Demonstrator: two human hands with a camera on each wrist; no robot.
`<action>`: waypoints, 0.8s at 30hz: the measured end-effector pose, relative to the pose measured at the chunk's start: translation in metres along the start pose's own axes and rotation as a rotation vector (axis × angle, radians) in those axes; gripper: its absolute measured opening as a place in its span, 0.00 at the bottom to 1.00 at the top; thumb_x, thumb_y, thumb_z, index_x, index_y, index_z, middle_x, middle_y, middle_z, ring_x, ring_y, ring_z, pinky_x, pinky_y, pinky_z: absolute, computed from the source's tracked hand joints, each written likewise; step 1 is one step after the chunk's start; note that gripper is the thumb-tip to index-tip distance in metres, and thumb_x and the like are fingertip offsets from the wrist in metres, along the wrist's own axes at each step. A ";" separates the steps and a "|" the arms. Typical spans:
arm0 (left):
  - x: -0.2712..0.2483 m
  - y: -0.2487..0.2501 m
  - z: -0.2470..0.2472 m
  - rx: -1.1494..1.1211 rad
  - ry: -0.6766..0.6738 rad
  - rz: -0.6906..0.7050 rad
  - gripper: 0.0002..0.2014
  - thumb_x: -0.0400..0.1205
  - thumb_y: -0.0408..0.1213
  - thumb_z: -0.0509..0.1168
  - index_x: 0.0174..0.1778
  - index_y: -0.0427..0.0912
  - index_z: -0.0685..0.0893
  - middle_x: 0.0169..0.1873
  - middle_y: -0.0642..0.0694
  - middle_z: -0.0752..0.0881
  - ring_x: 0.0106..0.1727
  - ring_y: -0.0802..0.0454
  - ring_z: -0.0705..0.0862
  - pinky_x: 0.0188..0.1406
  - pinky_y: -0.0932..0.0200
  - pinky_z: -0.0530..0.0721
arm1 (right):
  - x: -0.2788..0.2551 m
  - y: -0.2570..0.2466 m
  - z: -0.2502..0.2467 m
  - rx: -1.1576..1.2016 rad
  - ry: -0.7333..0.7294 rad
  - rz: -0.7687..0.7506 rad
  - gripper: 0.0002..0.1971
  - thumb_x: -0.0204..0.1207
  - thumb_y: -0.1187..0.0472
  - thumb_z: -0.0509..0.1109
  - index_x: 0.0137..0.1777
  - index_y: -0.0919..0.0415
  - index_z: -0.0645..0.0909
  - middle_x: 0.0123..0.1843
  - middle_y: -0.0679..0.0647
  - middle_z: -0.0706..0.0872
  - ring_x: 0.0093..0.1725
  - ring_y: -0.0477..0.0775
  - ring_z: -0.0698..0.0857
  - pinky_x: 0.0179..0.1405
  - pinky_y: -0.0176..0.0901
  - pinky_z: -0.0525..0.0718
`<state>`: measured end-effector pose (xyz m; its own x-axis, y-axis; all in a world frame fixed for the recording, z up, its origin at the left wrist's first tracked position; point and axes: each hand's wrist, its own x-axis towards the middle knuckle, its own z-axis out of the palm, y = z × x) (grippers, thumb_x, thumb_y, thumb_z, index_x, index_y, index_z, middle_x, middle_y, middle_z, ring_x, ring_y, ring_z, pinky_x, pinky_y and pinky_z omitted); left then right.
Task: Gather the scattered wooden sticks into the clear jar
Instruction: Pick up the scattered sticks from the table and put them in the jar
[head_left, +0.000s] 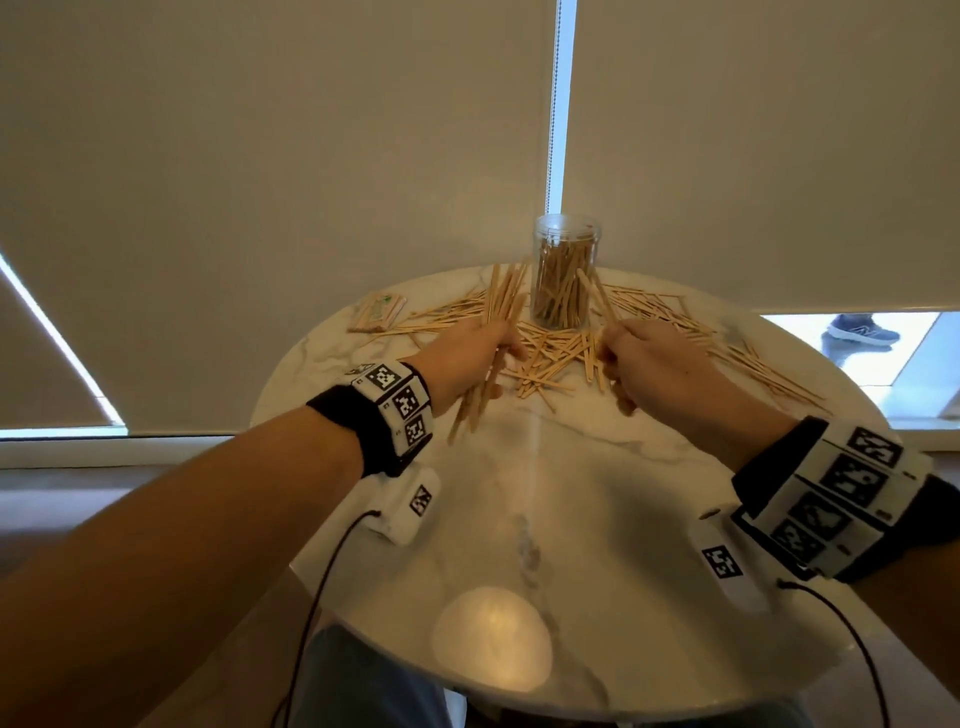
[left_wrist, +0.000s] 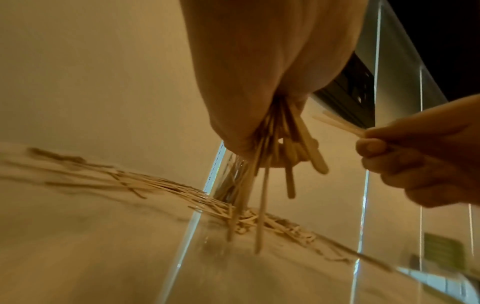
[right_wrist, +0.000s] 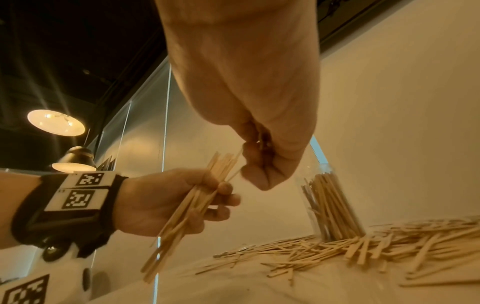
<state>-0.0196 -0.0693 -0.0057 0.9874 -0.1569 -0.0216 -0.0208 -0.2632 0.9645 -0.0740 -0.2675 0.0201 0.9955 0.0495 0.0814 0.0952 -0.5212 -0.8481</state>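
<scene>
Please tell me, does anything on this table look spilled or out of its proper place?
Yes. Many wooden sticks lie scattered on the marble table around the upright clear jar, which is already partly filled. The left hand grips a bundle and the right hand a few.

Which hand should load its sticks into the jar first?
Probably the left hand: it grips a full bundle of sticks, beside the clear jar. The right hand pinches only a few sticks, so it could keep picking from the pile.
</scene>
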 end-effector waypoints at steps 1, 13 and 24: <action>-0.001 0.004 0.005 -0.078 0.018 -0.025 0.11 0.86 0.37 0.59 0.45 0.38 0.86 0.41 0.43 0.83 0.39 0.51 0.79 0.28 0.59 0.83 | 0.001 -0.003 0.005 0.052 -0.011 -0.009 0.17 0.90 0.57 0.52 0.43 0.61 0.77 0.32 0.56 0.79 0.28 0.55 0.78 0.34 0.54 0.84; -0.001 0.010 0.038 -0.100 0.059 -0.032 0.17 0.89 0.54 0.58 0.52 0.43 0.81 0.38 0.44 0.83 0.39 0.47 0.83 0.43 0.46 0.85 | 0.008 -0.007 0.045 -0.422 -0.255 -0.190 0.17 0.88 0.52 0.57 0.69 0.62 0.74 0.53 0.57 0.90 0.40 0.52 0.86 0.40 0.48 0.87; -0.009 0.017 0.031 -0.540 0.048 0.088 0.16 0.83 0.53 0.69 0.33 0.50 0.81 0.26 0.52 0.64 0.24 0.56 0.62 0.26 0.60 0.68 | 0.005 0.002 0.041 -0.465 -0.348 -0.242 0.09 0.80 0.49 0.74 0.45 0.53 0.88 0.36 0.47 0.91 0.31 0.43 0.87 0.32 0.35 0.83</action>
<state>-0.0337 -0.1023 0.0027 0.9918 -0.1095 0.0654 -0.0328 0.2769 0.9603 -0.0684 -0.2329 -0.0024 0.8949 0.4463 0.0009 0.3858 -0.7725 -0.5043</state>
